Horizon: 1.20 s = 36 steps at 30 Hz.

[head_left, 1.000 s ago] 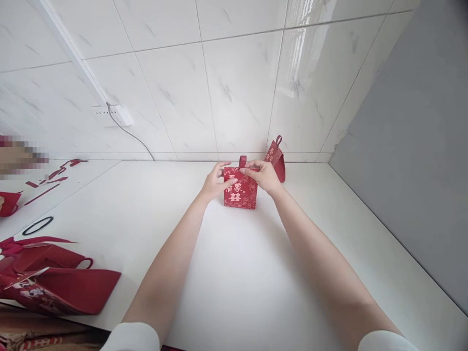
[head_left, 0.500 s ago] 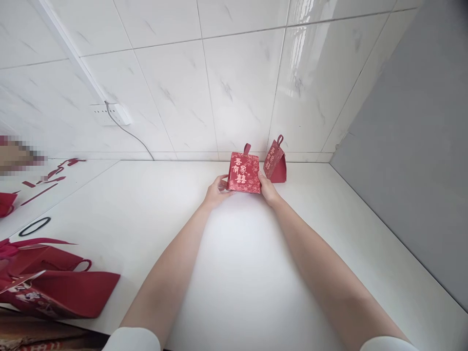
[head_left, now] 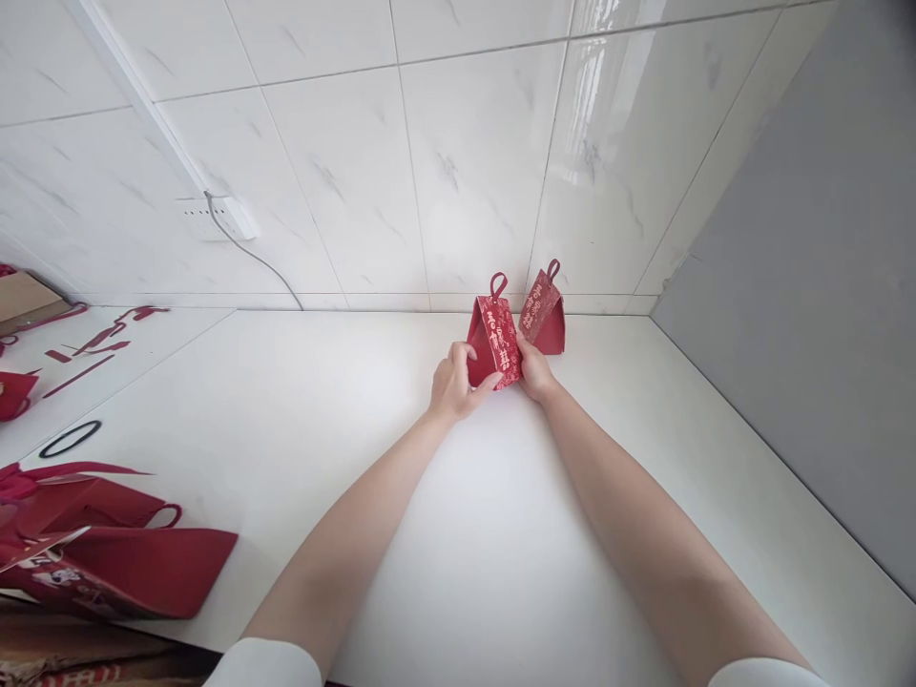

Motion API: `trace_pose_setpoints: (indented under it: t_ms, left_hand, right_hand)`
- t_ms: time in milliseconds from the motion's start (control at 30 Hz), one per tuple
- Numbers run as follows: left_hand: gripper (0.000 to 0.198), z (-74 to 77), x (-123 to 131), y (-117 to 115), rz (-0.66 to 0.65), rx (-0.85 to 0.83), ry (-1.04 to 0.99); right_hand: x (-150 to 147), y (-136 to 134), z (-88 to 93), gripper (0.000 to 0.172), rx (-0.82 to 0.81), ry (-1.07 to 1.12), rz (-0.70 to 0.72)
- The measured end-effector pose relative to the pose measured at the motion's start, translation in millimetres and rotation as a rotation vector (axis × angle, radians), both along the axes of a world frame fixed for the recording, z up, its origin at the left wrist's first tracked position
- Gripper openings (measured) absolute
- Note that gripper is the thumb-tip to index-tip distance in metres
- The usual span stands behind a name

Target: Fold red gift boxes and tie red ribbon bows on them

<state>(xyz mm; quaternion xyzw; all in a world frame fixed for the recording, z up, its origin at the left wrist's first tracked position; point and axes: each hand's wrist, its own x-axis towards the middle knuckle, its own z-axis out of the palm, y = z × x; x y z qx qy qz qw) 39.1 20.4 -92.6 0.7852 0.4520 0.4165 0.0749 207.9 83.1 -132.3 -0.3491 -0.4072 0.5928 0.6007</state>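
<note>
Between my hands, near the back of the white table, is a red gift box point(head_left: 505, 348) with pale gold lettering and a ribbon loop on top. Its printed face is angled toward the right, and its plain red side shows on the left. My left hand point(head_left: 453, 384) grips the lower left side, with the thumb along the bottom front edge. My right hand point(head_left: 534, 367) holds the right edge, its fingers partly hidden behind the box. Just behind my right hand stands a second, matching red gift box point(head_left: 551, 322), upright close to the wall.
Larger red bags or boxes point(head_left: 164, 572) lie at the left front edge. Beyond them are a black ring point(head_left: 70, 439), red ribbon strips point(head_left: 107, 334) and an open cardboard box point(head_left: 29, 298). A tiled wall point(head_left: 472, 172) with a socket point(head_left: 215, 218) bounds the back; a grey panel point(head_left: 801, 286) stands right.
The held gift box has turned so its printed face points more to the right, and it has shifted right toward the second box. My left hand has moved right with it.
</note>
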Motion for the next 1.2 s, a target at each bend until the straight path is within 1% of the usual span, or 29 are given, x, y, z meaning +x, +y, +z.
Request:
trace_pose_setpoints:
  t_ms: [67,133,233,300,400,500,567,667,733,800,867,933,1067,1133,1200]
  left_hand:
    - [0.031,1.5,11,-5,0.079,0.028,-0.031]
    - [0.025,4.0,19,-10,0.116,0.038,-0.046]
    - [0.021,7.6,23,-15,0.121,0.027,-0.056]
    - [0.019,7.4,21,-14,0.092,-0.008,-0.081]
    - [0.021,0.0,13,-4,0.011,-0.097,-0.190]
    - [0.029,-12.7,-1,17,-0.069,-0.192,-0.355]
    - [0.035,-19.2,-14,32,-0.092,-0.233,-0.392]
    - [0.040,-21.0,-35,47,-0.118,-0.285,-0.368]
    - [0.042,-18.2,-46,51,-0.123,-0.300,-0.340]
    - [0.043,-14.7,-53,50,-0.095,-0.280,-0.314]
    - [0.044,-12.1,-55,49,-0.053,-0.239,-0.285]
    - [0.044,-11.2,-54,47,-0.031,-0.213,-0.249]
    - [0.042,-12.4,-53,47,-0.048,-0.239,-0.197]
    - [0.040,-13.4,-55,48,-0.054,-0.260,-0.197]
    - [0.037,-14.3,-57,49,-0.058,-0.290,-0.213]
  right_hand:
    - [0,-2,2.9,0.048,0.010,-0.040,-0.002]
    - [-1,-4,6.6,0.049,0.026,-0.046,0.013]
    - [0,-7,11.9,0.053,0.058,-0.052,0.045]
    - [0,-8,13.1,0.054,0.083,-0.077,0.043]
    - [-1,-7,10.1,0.053,0.119,-0.125,-0.012]
    - [-1,-5,5.0,0.050,0.155,-0.189,-0.062]
    - [-1,-5,3.6,0.048,0.168,-0.223,-0.060]
    - [0,-9,6.5,0.043,0.172,-0.284,-0.020]
    - [0,-13,10.0,0.041,0.184,-0.343,0.013]
    - [-1,-16,12.8,0.040,0.197,-0.411,0.023]
    - [-3,-18,14.3,0.041,0.207,-0.481,-0.011]
    - [-6,-19,15.1,0.042,0.226,-0.542,-0.084]
    - [-11,-20,15.7,0.039,0.299,-0.642,-0.251]
    - [-11,-20,14.5,0.038,0.303,-0.683,-0.262]
    - [-9,-18,11.6,0.038,0.280,-0.684,-0.210]
